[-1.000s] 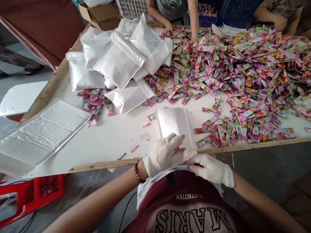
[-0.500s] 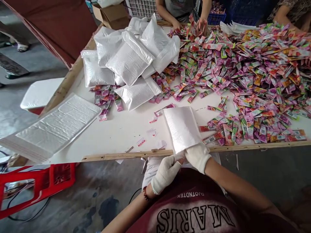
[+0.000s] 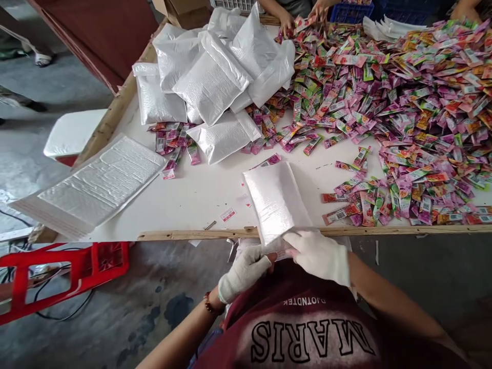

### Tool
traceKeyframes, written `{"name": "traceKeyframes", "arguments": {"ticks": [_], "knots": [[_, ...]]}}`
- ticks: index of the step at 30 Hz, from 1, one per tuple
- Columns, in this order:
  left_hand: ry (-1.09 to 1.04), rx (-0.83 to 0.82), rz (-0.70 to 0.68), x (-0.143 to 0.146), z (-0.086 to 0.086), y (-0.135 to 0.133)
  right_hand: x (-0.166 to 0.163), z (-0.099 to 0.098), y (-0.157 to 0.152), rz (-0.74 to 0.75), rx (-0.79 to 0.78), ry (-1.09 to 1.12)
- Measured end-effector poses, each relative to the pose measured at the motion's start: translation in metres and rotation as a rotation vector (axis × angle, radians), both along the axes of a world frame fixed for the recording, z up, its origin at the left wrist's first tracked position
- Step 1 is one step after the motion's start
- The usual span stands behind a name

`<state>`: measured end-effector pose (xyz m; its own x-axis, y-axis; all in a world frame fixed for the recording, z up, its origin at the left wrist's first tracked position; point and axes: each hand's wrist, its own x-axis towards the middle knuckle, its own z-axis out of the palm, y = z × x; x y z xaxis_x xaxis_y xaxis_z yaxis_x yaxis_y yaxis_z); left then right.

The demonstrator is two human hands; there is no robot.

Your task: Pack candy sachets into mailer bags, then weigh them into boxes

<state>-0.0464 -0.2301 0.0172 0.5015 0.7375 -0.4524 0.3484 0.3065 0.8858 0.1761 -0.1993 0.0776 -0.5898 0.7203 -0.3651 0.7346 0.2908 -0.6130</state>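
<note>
Both my hands wear white gloves. My left hand (image 3: 246, 271) pinches the near open end of a white bubble mailer (image 3: 275, 201) that lies across the table's wooden front edge (image 3: 180, 234). My right hand (image 3: 318, 254) grips the same end from the right, fingers pressed on its flap. The mailer's far end rests on the white tabletop. A big heap of colourful candy sachets (image 3: 403, 102) covers the right half of the table, its nearest sachets just right of the mailer.
Filled white mailers (image 3: 215, 77) are piled at the back left. A stack of flat mailers (image 3: 92, 187) lies at the left edge. A red plastic stool (image 3: 73, 274) stands on the floor. Other people's hands (image 3: 303, 13) work at the far side.
The mailer's near end went from under my left palm to a two-handed pinch at the table edge. My left hand dropped below the edge, and the view shifted so the table sits higher.
</note>
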Motion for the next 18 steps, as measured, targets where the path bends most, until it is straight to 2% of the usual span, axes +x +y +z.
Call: {"name": "traceKeyframes", "arguments": {"ticks": [2, 4, 6, 7, 8, 10, 12, 15, 18], "knots": [[-0.02, 0.0, -0.019, -0.013, 0.004, 0.001, 0.018, 0.026, 0.0, -0.003, 0.022, 0.216], [-0.035, -0.024, 0.051, -0.018, 0.009, 0.004, 0.021, 0.047, 0.018, -0.037, 0.096, 0.42], [-0.03, -0.064, 0.206, -0.015, 0.012, 0.009, 0.006, 0.054, 0.048, -0.036, 0.238, 0.511], [-0.032, -0.084, 0.286, -0.013, 0.012, 0.011, -0.007, 0.051, 0.064, -0.009, 0.316, 0.505], [-0.041, -0.098, 0.354, -0.01, 0.011, 0.013, -0.022, 0.043, 0.08, 0.025, 0.391, 0.467], [-0.071, -0.108, 0.441, -0.01, 0.006, 0.014, -0.049, 0.016, 0.102, 0.054, 0.484, 0.296], [-0.083, -0.102, 0.498, -0.018, -0.001, 0.011, -0.064, -0.021, 0.11, 0.048, 0.459, 0.045], [-0.064, -0.158, 0.541, -0.035, -0.01, 0.001, -0.056, -0.069, 0.095, 0.054, 0.389, -0.194], [-0.121, -0.278, 0.534, -0.045, -0.014, -0.01, -0.035, -0.088, 0.063, 0.039, 0.473, -0.115]]}}
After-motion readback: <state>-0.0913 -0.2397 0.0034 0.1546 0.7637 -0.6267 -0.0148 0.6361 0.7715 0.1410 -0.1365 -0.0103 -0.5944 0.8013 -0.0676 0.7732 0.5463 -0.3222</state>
